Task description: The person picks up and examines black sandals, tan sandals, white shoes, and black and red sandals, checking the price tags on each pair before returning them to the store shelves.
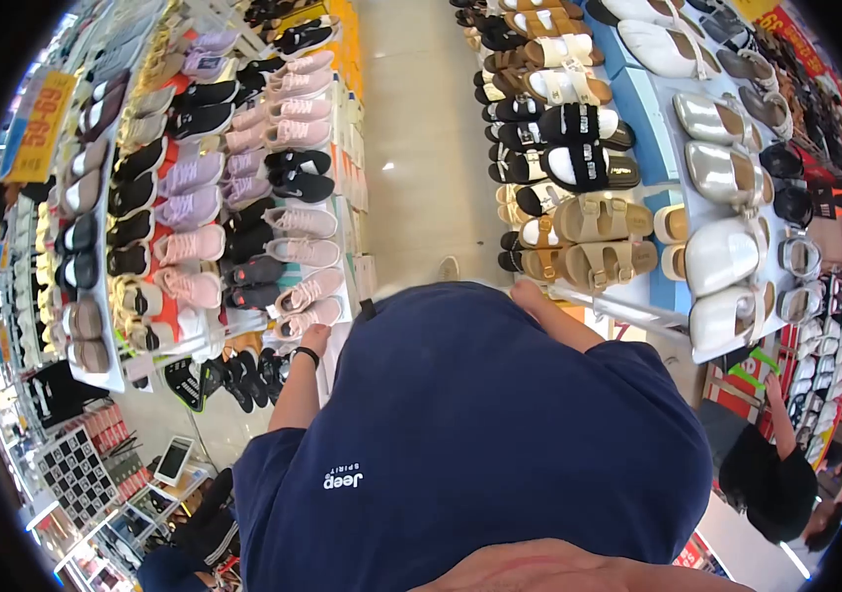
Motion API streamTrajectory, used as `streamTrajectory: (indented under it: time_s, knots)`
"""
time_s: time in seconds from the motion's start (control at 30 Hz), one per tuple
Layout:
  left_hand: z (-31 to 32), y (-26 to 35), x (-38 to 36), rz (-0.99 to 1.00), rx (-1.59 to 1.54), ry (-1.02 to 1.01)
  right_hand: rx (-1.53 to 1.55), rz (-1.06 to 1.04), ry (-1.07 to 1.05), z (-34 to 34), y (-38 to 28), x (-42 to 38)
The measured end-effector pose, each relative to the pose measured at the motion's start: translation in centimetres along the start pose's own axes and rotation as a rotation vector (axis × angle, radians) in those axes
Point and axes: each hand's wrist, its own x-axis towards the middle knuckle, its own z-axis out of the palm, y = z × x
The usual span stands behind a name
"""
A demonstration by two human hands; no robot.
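Observation:
My left hand (pixel 316 338), with a dark band on the wrist, is low beside the left shoe rack. Its fingertips are right at a pale pink sneaker (pixel 305 321) at the near end of the front row. How those fingers are bent cannot be made out. On the other side, my right hand (pixel 528 293) hangs near the right rack's lower corner, partly hidden by my navy shirt (pixel 520 395). Closest to it are tan two-strap sandals (pixel 611 264) on that rack.
A tiled aisle (pixel 421 148) runs ahead between racks of sneakers and sandals. White shoes (pixel 727 281) line the right rack's upper level. Behind me at right, a person in black (pixel 771 483) reaches toward a green item (pixel 759 365). A tablet (pixel 175 459) stands at lower left.

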Motion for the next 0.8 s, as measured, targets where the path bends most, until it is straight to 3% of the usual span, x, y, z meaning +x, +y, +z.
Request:
streamTrajectory:
  time_s: [0.03,0.1,0.13,0.2,0.33,0.37,0.43,0.47,0.63,0.8]
  knots:
    - [-0.9,2.8,-0.2,-0.059,-0.029,0.019,0.141,0.016,0.134,-0.3,-0.4,1.3]
    - [-2.0,7.0,1.4,-0.123,-0.083,0.007,-0.231,-0.27,0.053,-2.3,-3.2,2.8]
    - [-1.8,6.1,4.4,-0.033,0.003,-0.079,-0.412,-0.407,0.006,-3.1,-4.8,2.9]
    - [-1.9,4.0,11.1,0.157,0.189,-0.254,-0.002,-0.193,0.065,-4.6,-8.5,2.5]
    - [-5.3,10.9,20.1,0.112,0.35,-0.472,0.616,0.002,0.019,-7.1,-11.2,6.9]
    - [-6.2,12.3,22.6,0.226,0.289,-0.346,0.764,0.059,0.027,-8.6,-12.3,7.5]
    - [-8.0,17.4,27.1,0.169,0.159,-0.181,1.062,0.166,0.037,-15.3,-20.1,4.2]
    - [-9.1,20.1,29.5,0.141,0.093,-0.099,1.126,0.136,0.078,-17.6,-22.6,4.0]
    - [-16.6,35.5,36.4,-0.115,-0.258,-0.244,1.514,0.006,0.354,-29.5,-34.4,4.6]
    - [-21.9,48.3,44.0,0.109,-0.372,-0.259,1.576,-0.193,0.656,-38.9,-44.0,2.7]
